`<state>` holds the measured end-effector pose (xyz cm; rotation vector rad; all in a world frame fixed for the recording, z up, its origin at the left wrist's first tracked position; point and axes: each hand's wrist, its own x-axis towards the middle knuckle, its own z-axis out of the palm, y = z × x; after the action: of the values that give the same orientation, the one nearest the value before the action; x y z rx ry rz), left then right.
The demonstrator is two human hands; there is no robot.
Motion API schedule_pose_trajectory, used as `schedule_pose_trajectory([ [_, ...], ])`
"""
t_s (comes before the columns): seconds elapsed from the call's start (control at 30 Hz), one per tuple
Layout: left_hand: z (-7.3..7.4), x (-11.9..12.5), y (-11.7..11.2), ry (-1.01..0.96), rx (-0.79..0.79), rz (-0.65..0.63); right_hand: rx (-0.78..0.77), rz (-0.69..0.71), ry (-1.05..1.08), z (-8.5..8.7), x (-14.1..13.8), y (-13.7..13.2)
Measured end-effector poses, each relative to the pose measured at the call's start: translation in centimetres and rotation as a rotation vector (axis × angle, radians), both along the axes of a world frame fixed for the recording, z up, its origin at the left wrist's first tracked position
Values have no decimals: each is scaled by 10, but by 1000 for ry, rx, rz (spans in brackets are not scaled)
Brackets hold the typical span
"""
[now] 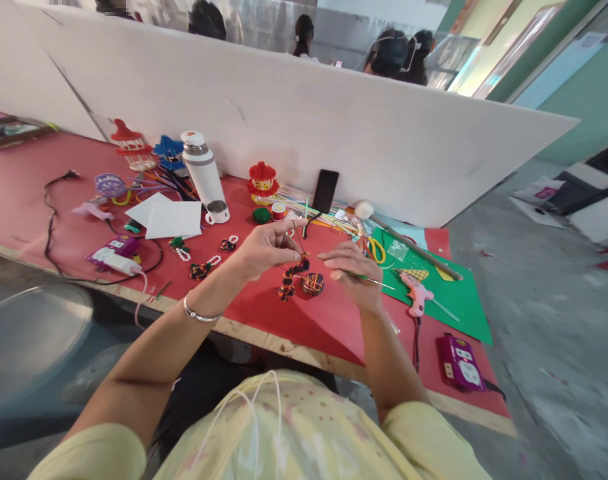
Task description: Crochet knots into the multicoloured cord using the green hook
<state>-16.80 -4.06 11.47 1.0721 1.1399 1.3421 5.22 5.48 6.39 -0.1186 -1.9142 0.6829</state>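
Observation:
My left hand [267,252] pinches the top of a dark multicoloured crocheted strip [287,283], with a strand of yarn raised near the fingers. The strip curls down toward the red table. Just right of it lies a small ball of the same dark, orange-flecked yarn [313,284]. My right hand [355,272] is closed around a thin crochet hook [379,283], whose metal shaft sticks out past the palm to the right. The hook's working end is too small to make out beside the strip. Both hands are above the tabletop, a short distance apart.
Small yarn pieces with white beads [200,269] lie left. Behind stand a white flask [204,170], a steel cup [217,212] and a phone [326,191]. Right are a pink glue gun [417,293] on green sheet [461,307] and a purple socket box [461,363]. A white partition [284,113] closes the back.

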Motion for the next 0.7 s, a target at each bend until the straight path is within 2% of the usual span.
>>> schedule_pose_trajectory([
  [0.2, 2, -7, 1, -117, -114, -137, 145, -34, -54, 9, 6, -9],
  [0.3, 3, -10, 2, -148, -132, -160, 218, -42, -79, 13, 9, -13],
  [0.4, 4, -10, 2, -154, -134, -171, 210, -22, -94, 16, 9, -14],
  [0.5, 4, -10, 2, -129, -123, -163, 78, 26, -52, 13, 6, -14],
  [0.7, -1, -8, 3, -60, -74, -120, -331, 35, 115, 1, -6, -21],
])
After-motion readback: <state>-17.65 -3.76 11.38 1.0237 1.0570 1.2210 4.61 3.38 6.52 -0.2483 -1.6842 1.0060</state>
